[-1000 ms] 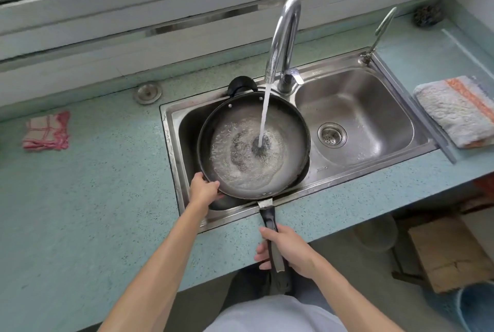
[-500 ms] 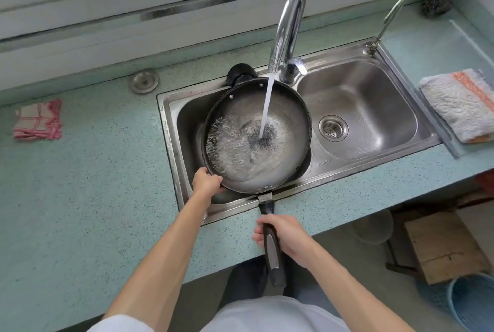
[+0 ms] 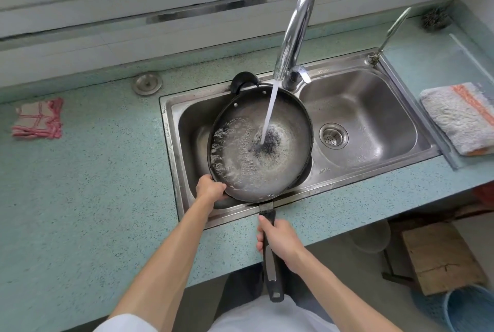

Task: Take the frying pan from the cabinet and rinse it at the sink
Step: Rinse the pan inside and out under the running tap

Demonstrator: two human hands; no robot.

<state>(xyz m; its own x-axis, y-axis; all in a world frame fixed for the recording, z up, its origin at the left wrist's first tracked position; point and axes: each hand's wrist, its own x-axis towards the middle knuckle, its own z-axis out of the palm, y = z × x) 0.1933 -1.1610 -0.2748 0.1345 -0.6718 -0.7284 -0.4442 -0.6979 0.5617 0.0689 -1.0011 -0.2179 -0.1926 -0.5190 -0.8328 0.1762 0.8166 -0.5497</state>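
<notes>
While water from the faucet (image 3: 295, 37) strikes the middle of the frying pan (image 3: 260, 144), the pan sits over the left basin of the sink (image 3: 374, 171), its long axis running from the small black helper handle at the far rim toward the person, with the long black handle (image 3: 271, 264) crossing the sink's near edge and the desk (image 3: 80, 198) lip; the right hand (image 3: 278, 239) wraps that handle, fingers (image 3: 260, 235) curled tight around it just behind the pan, while the left hand (image 3: 211, 188) clamps the near-left rim, its fingers pressed onto the edge, their tips hidden; water and foam pool toward the pan's left side, which suggests a tilt that way; any swirl or tip-out will likely pivot on the handle, and the left hand is the nearer one to steer the rim; the faucet's neck stands just behind the right rim and could catch it; the right basin lies open beside it; a red cloth (image 3: 37, 119) and a folded towel (image 3: 459, 117) lie well apart on the desk
</notes>
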